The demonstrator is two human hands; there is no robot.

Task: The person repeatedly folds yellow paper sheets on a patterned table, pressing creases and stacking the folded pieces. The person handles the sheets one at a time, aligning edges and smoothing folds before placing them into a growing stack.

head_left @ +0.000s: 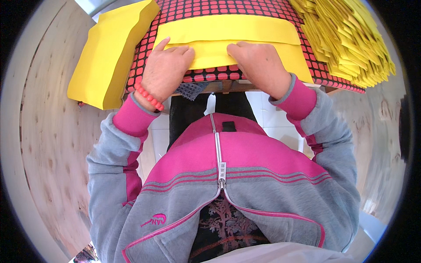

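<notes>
A flat yellow sheet, like thin cloth or soft paper, lies across the table in front of me. A fold line or overlapping edge runs along its length. On its near left part rests my left hand, wearing a red bead bracelet; its fingers are curled at the sheet, the little finger stretched away from the others. My right hand is bent over the near edge right of the middle, thumb and fingers closed on the sheet. Both hands' undersides are hidden. Between them the near layer shows slightly rumpled.
The table has a red and black checked cover. At its left side a thick yellow stack overhangs the edge. A tall heap of folded yellow pieces fills the right side. A bluish textured cloth shows below the front edge.
</notes>
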